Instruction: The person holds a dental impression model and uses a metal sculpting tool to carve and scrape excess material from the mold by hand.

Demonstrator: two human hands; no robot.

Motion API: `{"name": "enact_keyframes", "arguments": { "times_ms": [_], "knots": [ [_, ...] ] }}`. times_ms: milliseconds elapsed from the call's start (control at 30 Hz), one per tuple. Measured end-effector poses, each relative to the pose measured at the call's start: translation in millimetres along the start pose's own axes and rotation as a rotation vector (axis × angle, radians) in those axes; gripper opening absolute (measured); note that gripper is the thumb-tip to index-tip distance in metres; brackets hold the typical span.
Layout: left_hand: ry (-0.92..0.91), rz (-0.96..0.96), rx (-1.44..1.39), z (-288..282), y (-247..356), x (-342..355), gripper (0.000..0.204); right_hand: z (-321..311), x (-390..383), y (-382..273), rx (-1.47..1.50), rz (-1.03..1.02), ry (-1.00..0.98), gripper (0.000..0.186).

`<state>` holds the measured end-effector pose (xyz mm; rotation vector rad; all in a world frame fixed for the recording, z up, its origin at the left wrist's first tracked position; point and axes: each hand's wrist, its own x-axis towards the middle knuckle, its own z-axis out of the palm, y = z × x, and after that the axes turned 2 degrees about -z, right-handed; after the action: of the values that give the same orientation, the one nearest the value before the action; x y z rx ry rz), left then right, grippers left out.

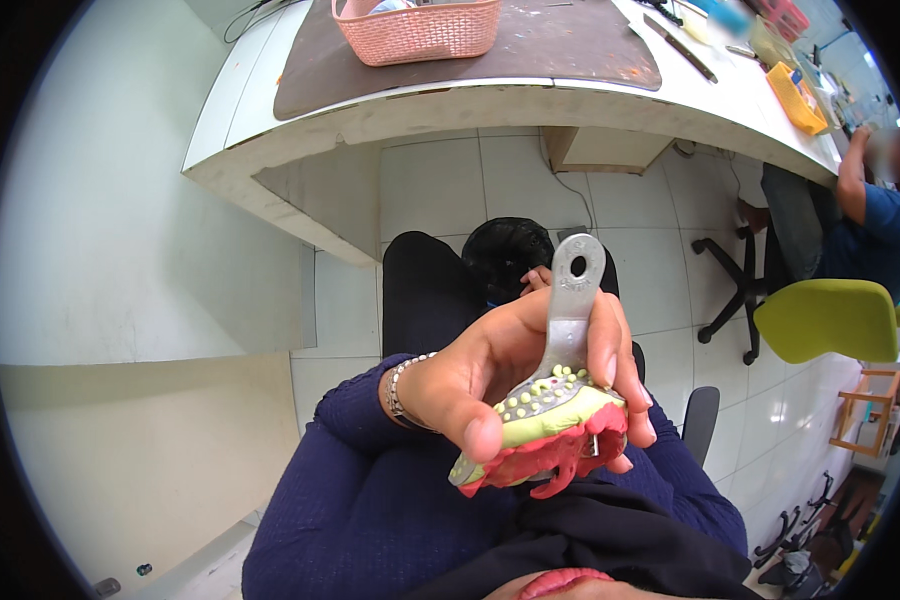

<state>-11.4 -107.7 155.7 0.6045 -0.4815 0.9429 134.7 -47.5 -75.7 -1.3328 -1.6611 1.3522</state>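
My left hand, a bracelet at its wrist, is closed around a metal dental impression tray in front of my chest. The thumb presses one side, and the fingers wrap over the other. The tray's holed handle points up and away from me. Light green impression material bulges through the tray's holes, with red impression material below it, ragged at the edge. Behind the left hand, only a few fingertips of my right hand show, beside a black bag-lined bin between my knees. What they hold, if anything, is hidden.
Ahead is a white workbench with a brown mat and a pink basket. A dark flat tool and a yellow basket lie farther right. A person in blue sits there, near a green-backed chair.
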Motion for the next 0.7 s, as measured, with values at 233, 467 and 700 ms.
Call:
{"name": "enact_keyframes", "arguments": {
  "times_ms": [233,467,700],
  "knots": [
    [0.022,-0.018,0.0,2,-1,-2,0.07,-8,-36,-89,0.183,-0.088,0.151,0.029],
    [0.029,-0.037,0.017,1,1,-8,0.073,-4,-34,-76,0.237,-0.179,0.138,0.03],
    [0.225,-0.043,-0.107,-1,8,-4,0.067,2,-2,3,0.172,-0.036,0.036,0.028]
  ]
}}
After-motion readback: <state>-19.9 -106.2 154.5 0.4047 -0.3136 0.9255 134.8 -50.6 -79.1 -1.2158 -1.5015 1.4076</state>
